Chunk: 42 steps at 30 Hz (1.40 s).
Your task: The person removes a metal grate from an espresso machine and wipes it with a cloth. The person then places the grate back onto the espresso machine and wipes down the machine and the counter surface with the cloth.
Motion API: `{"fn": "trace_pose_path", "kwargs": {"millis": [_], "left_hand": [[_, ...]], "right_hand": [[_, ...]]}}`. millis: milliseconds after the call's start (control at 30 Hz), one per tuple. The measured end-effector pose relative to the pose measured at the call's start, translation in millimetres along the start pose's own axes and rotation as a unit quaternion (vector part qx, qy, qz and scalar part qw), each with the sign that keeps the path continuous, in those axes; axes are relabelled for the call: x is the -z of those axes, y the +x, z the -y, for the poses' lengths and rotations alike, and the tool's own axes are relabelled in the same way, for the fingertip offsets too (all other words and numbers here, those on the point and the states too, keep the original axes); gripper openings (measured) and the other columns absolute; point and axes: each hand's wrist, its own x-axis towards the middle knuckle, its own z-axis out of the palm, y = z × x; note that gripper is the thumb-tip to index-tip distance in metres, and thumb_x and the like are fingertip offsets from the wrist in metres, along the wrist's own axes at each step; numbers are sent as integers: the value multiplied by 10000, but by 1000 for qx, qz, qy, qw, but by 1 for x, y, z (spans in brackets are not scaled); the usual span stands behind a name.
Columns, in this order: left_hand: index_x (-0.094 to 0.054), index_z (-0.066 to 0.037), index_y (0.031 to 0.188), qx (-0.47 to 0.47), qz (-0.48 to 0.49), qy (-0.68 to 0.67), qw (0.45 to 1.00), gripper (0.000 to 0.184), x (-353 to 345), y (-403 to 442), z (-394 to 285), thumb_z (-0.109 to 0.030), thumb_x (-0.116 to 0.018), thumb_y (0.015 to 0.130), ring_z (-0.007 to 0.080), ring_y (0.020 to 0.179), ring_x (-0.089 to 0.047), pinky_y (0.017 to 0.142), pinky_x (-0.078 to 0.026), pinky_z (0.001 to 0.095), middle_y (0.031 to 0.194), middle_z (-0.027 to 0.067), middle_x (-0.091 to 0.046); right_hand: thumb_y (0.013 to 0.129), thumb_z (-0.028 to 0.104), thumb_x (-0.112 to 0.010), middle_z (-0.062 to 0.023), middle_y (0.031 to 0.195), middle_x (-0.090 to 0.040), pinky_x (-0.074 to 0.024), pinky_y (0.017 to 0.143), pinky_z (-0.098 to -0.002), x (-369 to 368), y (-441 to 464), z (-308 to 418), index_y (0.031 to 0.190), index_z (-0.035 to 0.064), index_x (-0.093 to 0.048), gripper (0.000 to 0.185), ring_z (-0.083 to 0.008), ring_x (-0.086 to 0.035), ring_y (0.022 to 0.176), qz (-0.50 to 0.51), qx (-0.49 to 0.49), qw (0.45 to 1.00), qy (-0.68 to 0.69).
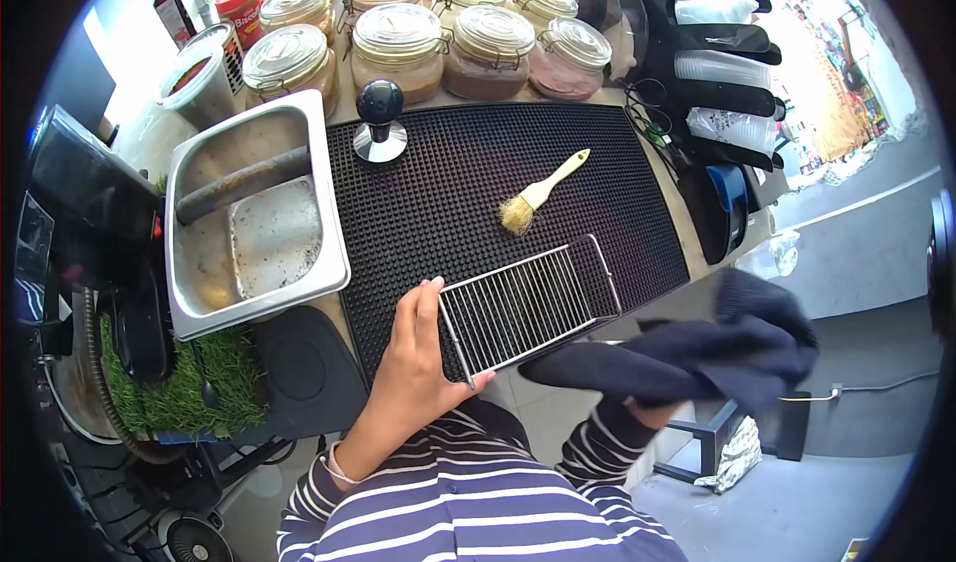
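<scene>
My left hand [418, 348] grips the left end of a metal wire rack [523, 308], thumb at the near corner and fingers at the far corner. The rack is tilted above the front edge of a black rubber bar mat [448, 204]. On my right, a dark cloth [687, 348], blurred by motion, covers my right hand [652, 413]; only the wrist shows, and the cloth appears to be held. A pastry brush [545, 192] with a pale handle lies on the mat beyond the rack. Farther left, a coffee tamper [380, 122] stands on its metal base.
A steel knock-box pan [334, 214] with a dark bar across it stands left of the mat. Several clip-lid glass jars [398, 49] line the back. Stacked cup holders [722, 94] are at the right. Artificial grass [189, 383] lies at the left.
</scene>
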Motion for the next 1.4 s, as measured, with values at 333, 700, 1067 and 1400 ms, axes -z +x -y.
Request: {"fn": "trace_pose_path", "kwargs": {"millis": [333,700,1067,1400], "left_hand": [[-245,59,1278,-4,-9,13,1000,1034,-2,1,2,-277,-833,497,358,1088,-431,913,-397,395,1177,218,-377],[-215,47,1303,15,11,0,1000,1029,2,3,-4,-280,-824,541,382,1103,-431,909,-430,414,1186,239,-355],[-238,39,1291,21,-2,34,999,1032,-3,4,-12,-260,-834,502,374,1090,-446,908,-427,405,1190,229,-372],[-103,46,1375,22,-34,66,997,1203,-20,6,-22,-386,-826,516,368,1144,-448,955,-397,427,1213,232,-438]], "right_hand": [[736,117,-701,-42,812,-642,-454,734,-218,1,-33,38,927,17,-614,232,-134,-595,761,387,-84,445,803],[884,144,-542,-101,874,-647,-502,687,-247,-19,-55,50,977,-40,-602,215,-161,-627,768,466,-289,-3,836],[813,27,-589,-107,963,-636,-475,781,-281,-23,-68,56,1048,-40,-573,245,-192,-614,860,293,-275,295,867],[809,337,-580,-194,1230,-451,-362,979,-418,-37,-24,6,1233,10,-417,560,-312,-461,1140,127,-104,-144,976]]}}
